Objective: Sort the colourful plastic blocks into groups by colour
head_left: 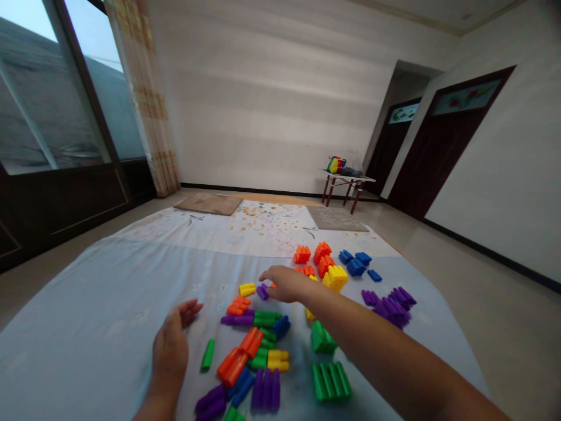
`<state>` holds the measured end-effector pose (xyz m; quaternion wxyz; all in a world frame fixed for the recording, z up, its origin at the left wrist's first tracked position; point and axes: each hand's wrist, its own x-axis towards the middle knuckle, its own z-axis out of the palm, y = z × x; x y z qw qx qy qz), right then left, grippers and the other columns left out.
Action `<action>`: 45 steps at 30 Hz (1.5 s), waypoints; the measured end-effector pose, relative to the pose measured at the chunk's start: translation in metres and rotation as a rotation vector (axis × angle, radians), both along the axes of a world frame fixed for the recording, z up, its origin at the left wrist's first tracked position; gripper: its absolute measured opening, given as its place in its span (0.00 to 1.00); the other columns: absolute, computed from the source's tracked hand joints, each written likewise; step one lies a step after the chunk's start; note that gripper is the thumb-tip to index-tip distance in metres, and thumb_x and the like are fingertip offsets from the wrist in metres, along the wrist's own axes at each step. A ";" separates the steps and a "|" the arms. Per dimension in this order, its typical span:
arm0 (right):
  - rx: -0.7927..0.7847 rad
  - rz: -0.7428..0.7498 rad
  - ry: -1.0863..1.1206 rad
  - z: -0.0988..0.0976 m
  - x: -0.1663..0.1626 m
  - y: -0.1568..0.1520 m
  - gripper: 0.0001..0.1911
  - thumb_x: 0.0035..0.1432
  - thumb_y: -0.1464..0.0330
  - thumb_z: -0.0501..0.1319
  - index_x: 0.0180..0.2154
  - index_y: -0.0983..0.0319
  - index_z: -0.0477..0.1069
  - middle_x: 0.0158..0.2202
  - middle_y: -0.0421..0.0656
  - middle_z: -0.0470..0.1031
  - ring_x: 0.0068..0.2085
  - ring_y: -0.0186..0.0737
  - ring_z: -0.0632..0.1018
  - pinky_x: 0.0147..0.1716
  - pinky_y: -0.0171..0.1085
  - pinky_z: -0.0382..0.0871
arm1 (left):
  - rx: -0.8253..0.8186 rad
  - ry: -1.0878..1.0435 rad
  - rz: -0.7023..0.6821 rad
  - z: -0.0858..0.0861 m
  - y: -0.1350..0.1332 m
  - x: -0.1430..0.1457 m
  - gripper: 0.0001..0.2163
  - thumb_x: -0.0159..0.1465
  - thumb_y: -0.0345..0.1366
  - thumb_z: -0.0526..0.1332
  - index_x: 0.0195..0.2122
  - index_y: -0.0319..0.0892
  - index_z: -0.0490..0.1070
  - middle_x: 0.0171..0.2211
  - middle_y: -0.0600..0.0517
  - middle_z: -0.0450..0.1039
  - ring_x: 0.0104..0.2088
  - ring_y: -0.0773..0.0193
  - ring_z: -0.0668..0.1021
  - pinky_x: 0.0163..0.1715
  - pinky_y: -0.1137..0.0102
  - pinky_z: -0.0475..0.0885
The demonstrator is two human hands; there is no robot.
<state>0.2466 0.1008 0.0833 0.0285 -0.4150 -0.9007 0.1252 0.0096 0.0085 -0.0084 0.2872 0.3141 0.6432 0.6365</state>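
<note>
Coloured plastic bullet-shaped blocks lie scattered on a pale blue sheet [109, 304] on the floor. My right hand [284, 283] reaches forward, its fingers pinched on a small purple block [263, 291] beside a yellow block [247, 289]. My left hand [173, 345] hovers lower left with fingers loosely apart and nothing in it, near a single green block [207, 355]. Between the hands lies a mixed heap of orange, green, purple, blue and yellow blocks [256, 345].
Sorted groups lie further out: orange blocks [322, 252], blue blocks [356, 262], a yellow stack [335, 276], purple blocks [390, 305], green blocks [331, 380]. A small red-legged table [346, 178] stands by the far wall. Two mats lie beyond the sheet.
</note>
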 end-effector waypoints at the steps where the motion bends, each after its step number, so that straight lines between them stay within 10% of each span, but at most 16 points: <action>1: -0.003 -0.016 -0.022 -0.005 -0.007 -0.001 0.21 0.54 0.68 0.58 0.51 0.60 0.70 0.50 0.50 0.73 0.49 0.48 0.74 0.46 0.43 0.67 | 0.002 0.008 -0.002 0.000 -0.001 0.000 0.24 0.56 0.53 0.45 0.37 0.40 0.70 0.35 0.44 0.76 0.42 0.55 0.77 0.53 0.54 0.66; 22: -0.015 -0.098 -0.023 -0.020 -0.074 -0.040 0.25 0.51 0.54 0.60 0.45 0.65 0.74 0.43 0.55 0.76 0.46 0.58 0.74 0.42 0.49 0.68 | 0.050 0.033 0.000 -0.002 -0.001 0.002 0.24 0.56 0.53 0.45 0.36 0.39 0.70 0.33 0.44 0.76 0.40 0.54 0.77 0.49 0.53 0.69; 35: 0.126 0.195 0.386 -0.018 -0.044 -0.048 0.34 0.50 0.68 0.65 0.59 0.61 0.60 0.54 0.47 0.70 0.54 0.45 0.70 0.54 0.42 0.60 | 0.073 0.385 -0.265 0.017 -0.012 0.024 0.24 0.54 0.58 0.52 0.39 0.43 0.72 0.38 0.47 0.76 0.43 0.54 0.76 0.47 0.61 0.70; 45: 0.126 0.132 0.516 -0.028 -0.042 -0.060 0.31 0.51 0.65 0.65 0.56 0.61 0.62 0.54 0.50 0.69 0.55 0.45 0.68 0.54 0.43 0.61 | -0.017 0.183 -0.327 0.016 -0.008 0.028 0.29 0.44 0.59 0.62 0.38 0.39 0.71 0.30 0.48 0.76 0.34 0.56 0.77 0.37 0.64 0.73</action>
